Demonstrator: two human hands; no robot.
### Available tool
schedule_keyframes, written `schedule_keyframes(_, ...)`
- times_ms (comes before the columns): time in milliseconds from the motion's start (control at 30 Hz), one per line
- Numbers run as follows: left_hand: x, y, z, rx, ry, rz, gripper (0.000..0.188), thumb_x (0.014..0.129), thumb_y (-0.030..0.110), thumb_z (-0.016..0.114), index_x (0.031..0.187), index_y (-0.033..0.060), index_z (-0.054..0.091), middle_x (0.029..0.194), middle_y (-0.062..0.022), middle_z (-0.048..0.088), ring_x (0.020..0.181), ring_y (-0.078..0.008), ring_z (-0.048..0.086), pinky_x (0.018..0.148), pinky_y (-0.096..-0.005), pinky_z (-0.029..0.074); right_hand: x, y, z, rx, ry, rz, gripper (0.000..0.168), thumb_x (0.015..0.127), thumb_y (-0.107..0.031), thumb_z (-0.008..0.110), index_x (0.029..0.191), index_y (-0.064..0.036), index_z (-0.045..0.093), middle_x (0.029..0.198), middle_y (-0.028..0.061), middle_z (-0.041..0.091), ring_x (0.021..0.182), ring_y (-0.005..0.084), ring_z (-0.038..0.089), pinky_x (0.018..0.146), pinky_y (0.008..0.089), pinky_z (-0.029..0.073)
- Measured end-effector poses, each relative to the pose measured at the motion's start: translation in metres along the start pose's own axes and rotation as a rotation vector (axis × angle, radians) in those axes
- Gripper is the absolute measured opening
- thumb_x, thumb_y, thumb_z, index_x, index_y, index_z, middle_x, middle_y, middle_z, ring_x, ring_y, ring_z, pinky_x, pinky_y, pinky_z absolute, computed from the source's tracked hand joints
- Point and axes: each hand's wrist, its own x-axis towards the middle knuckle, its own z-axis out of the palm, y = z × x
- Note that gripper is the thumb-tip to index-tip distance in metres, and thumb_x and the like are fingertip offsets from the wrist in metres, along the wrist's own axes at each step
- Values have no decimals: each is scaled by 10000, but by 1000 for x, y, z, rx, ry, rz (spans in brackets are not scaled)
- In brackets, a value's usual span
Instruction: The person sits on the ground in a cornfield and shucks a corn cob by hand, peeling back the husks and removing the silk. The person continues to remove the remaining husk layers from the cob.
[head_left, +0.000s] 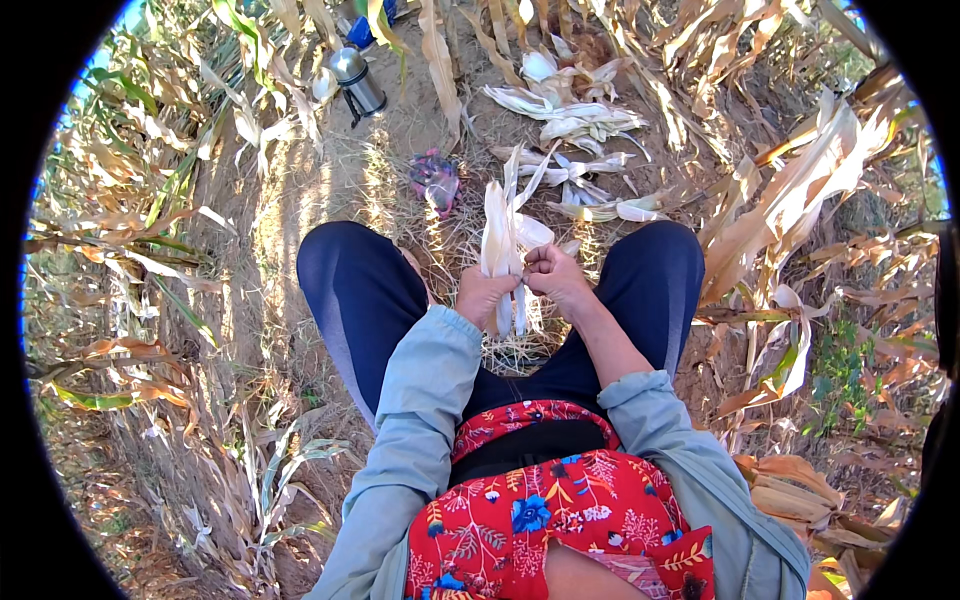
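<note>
Between my knees I hold a bundle of pale dry corn husks (498, 232), its long leaves pointing up and away from me. My left hand (484, 295) is closed around the lower part of the bundle, thumb across the front. My right hand (553, 274) touches it from the right, fingers curled and fingertips pinching at the husk beside my left thumb. Husk ends hang below my left hand. Whether a cob is inside cannot be seen. Beyond the bundle, several loose pale husks (589, 120) lie on the soil.
A steel thermos flask (360, 84) lies ahead to the left, near a blue object (367, 26). A pink and dark patterned cloth or bag (435, 182) is on the ground before my left knee. Dry corn stalks and leaves (795, 202) stand close on both sides.
</note>
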Motion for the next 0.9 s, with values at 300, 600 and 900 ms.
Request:
schedule_keyframes(300,1,-5,2,-40,138,82,261,667,-25,582,929,-26,586,768,-69,605,622,-145,573,557,-269,455,-8,-12,-2,331,1,60,345,696,28,584,1000,-31,433,829,55,520,641,114,493,567,242,421)
schedule_keyframes(600,-10,9,-3,200,492,63,173,643,9,598,806,-51,598,685,-79,593,565,-153,551,512,-296,431,-13,-24,-16,603,-72,-51,302,729,38,539,1003,-42,441,850,68,539,674,136,521,618,257,450)
schedule_keyframes(900,23,-37,-45,363,712,86,199,629,17,587,816,-53,594,705,-110,604,605,-214,584,570,-332,459,-14,-32,-31,805,-154,-213,254,740,28,546,965,-63,470,856,73,534,681,136,517,644,269,457)
